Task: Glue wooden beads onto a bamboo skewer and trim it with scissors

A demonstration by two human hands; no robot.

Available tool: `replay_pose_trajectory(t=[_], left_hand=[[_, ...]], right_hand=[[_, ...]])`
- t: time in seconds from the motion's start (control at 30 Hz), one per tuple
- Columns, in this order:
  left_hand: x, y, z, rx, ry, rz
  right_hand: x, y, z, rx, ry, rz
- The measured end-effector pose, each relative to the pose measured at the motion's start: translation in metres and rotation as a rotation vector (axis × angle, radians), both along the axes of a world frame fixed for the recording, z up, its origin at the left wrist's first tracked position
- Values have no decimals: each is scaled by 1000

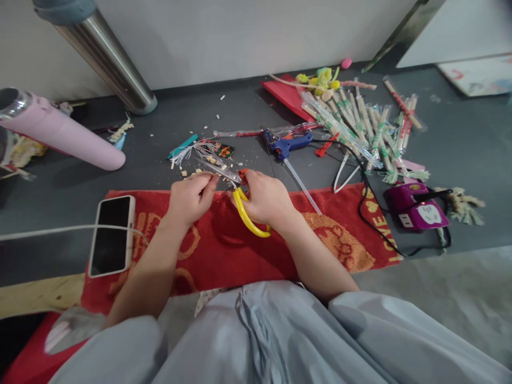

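Note:
Yellow-handled scissors (250,218) are in my right hand (266,197), with the metal blades pointing up and left. A small orange-red bit (242,173) shows at the fingertips of that hand. My left hand (192,196) is closed in a pinch beside the blades; what its fingertips hold is too small to make out. Just beyond the hands lie pale crumbs and chips (212,160), a bundle of white strings (196,152) and a teal stick (184,145). Under both forearms a red towel (224,250) with orange patterns is spread.
A blue glue gun (286,144) with a clear glue stick lies ahead, its cord running to a purple power adapter (418,208). Wrapped sticks (360,122) are piled at right. At left are a phone (112,234), a pink bottle (68,130) and a steel flask (108,58).

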State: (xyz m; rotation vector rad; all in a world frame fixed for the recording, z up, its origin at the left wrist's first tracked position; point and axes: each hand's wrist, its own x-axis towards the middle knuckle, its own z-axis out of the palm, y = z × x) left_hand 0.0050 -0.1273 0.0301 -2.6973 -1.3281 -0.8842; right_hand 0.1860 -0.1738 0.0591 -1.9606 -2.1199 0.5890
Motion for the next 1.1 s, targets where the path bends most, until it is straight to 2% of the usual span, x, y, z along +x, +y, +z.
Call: replay_pose_trajectory(t=[0.13, 0.57, 0.67, 0.8, 0.9, 1.1], left_hand=[[-3, 2, -3, 69, 0, -22], [-9, 8, -8, 29, 81, -13], [-8, 8, -7, -8, 41, -26], [-3, 7, -2, -64, -112, -77], [1, 4, 6, -158, -182, -94], [4, 0, 20, -570, -249, -110]], right_hand=[[2, 0, 0, 1, -9, 19], [4, 0, 2, -20, -34, 50], [4, 0, -1, 7, -18, 34], [4, 1, -10, 135, 18, 34], [5, 1, -14, 197, 21, 65], [7, -1, -15, 227, 1, 90]])
